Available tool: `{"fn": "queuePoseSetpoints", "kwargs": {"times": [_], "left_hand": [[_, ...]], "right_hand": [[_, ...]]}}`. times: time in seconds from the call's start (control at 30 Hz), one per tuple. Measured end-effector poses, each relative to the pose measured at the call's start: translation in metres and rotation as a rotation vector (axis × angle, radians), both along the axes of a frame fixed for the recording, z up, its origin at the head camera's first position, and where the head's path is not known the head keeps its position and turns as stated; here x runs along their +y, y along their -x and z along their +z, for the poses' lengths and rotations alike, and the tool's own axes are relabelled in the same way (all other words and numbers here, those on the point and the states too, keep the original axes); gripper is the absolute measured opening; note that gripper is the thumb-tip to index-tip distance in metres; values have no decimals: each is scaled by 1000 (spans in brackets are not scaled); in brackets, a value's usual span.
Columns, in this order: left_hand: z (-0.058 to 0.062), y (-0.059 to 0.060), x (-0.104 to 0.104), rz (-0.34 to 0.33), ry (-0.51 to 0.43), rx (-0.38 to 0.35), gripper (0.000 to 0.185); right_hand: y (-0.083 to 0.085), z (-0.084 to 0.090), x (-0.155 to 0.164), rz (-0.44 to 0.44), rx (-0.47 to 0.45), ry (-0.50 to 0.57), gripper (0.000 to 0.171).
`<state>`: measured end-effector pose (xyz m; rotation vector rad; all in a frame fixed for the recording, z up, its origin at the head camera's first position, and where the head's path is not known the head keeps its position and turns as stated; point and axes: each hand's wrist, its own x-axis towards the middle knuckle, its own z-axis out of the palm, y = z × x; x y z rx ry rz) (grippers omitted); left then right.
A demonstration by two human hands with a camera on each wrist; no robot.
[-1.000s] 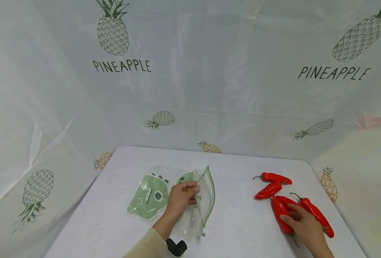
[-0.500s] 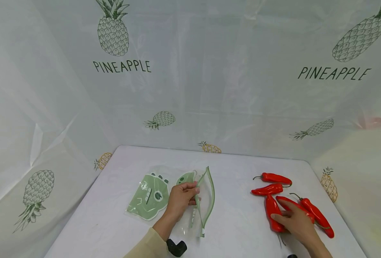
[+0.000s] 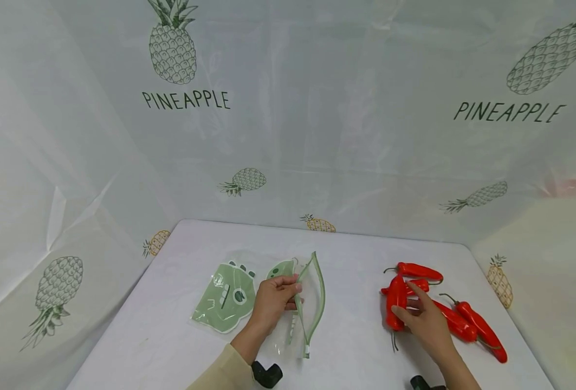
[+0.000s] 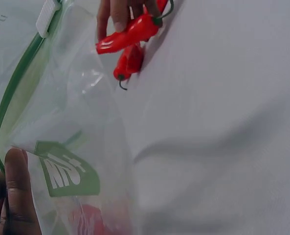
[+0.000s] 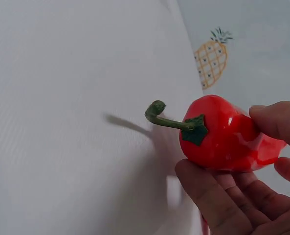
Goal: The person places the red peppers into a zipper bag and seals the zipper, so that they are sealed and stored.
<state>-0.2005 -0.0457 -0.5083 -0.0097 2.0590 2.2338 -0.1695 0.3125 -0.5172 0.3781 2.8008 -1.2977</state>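
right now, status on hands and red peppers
Left hand pinching clear, green-edged plastic zip bag, mouth open. Right hand gripping glossy red pepper. Four more peppers nearby. Nothing seen between pepper and bag.

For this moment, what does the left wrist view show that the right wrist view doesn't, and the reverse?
Only the left wrist view: the bag with its white slider and green label, the left hand holding its edge, and, plainly, a second pepper.

Only the right wrist view: an orange pineapple print. A red sliver at its lower edge is too small to identify.

Both: the right hand gripping a pepper, and the white table.
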Motion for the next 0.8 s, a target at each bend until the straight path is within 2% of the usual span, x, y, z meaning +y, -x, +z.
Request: {"fn": "queuePoseSetpoints", "kwargs": {"times": [0.2,0.57,0.8], "left_hand": [[0,2,-2,5,7,4,35],[2,5,-3,14,5,-7,36],[4,6,-4,20,7,-6,36]], "right_hand": [[8,5,-15,31,44,0,94],[20,12,-43,76,115,71,89],[24,18,-61,106,118,168,85]]}}
